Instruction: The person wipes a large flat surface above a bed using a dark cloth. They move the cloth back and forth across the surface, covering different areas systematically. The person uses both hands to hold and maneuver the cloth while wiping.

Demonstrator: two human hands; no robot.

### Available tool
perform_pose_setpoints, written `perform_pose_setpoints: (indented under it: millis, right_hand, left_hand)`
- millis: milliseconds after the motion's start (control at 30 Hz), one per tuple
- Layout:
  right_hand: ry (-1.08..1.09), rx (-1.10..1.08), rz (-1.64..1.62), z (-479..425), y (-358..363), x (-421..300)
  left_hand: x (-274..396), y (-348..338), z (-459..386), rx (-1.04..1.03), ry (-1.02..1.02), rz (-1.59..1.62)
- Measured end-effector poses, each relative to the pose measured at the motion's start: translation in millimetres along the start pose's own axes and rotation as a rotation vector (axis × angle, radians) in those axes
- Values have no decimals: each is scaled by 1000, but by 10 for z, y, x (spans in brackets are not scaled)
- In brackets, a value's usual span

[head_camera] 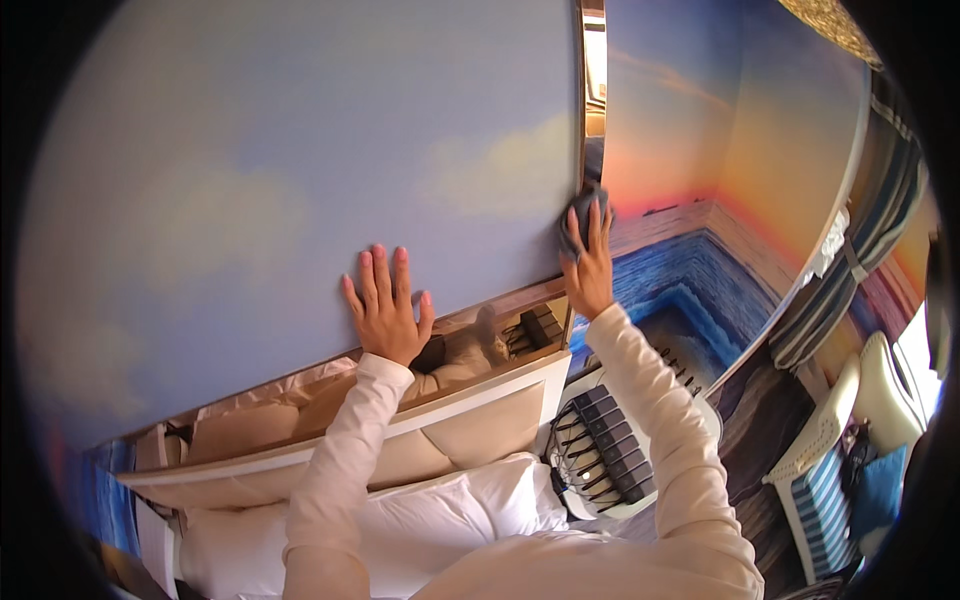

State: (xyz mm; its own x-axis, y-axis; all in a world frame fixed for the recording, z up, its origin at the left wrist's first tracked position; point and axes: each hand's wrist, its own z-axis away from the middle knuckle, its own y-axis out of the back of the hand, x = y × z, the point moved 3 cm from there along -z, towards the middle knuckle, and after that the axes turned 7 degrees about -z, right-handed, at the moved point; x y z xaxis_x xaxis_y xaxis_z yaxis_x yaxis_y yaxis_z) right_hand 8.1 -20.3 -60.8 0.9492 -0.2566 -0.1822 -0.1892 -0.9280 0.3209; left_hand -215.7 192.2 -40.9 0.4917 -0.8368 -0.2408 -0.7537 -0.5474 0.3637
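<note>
My left hand (388, 311) rests with fingers spread on a pale blue wall panel (330, 172) painted with clouds. It holds nothing. A dark grey cloth (580, 217) lies under the fingers of my right hand (589, 274). That hand presses it against the lower right corner of the panel, over the vertical mirrored trim strip (595, 82). Along the panel's bottom edge runs a horizontal mirrored strip (480, 337), which reflects my body and the dark devices.
Below is a cream padded headboard (487, 420) with white pillows (442, 510). At its right, a bedside table (600, 510) carries several black devices with cables (611, 446). Farther right are a striped curtain (847, 255), a cream chair (814, 435) and a blue cushion (879, 487).
</note>
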Motion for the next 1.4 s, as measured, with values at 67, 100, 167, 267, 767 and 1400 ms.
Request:
perform_pose_setpoints:
  millis: [67,100,167,267,767,1400]
  right_hand:
    - [65,84,41,-461,132,-97]
    - [90,119,57,-756,201,-216]
    - [116,226,21,-1187,255,-362]
    - [144,317,135,-1363,210,-431]
    - [256,199,-134,-1457,393,-388]
    - [195,202,-25,-1353,298,-307]
  left_hand:
    - [29,16,-12,8,-7,-3]
    - [-12,37,-13,9,-9,-20]
    - [-27,25,9,-1,-42,-30]
    - [-30,28,-4,9,-32,-43]
    - [-29,43,-4,50,17,-85]
    - [-20,53,11,83,46,9]
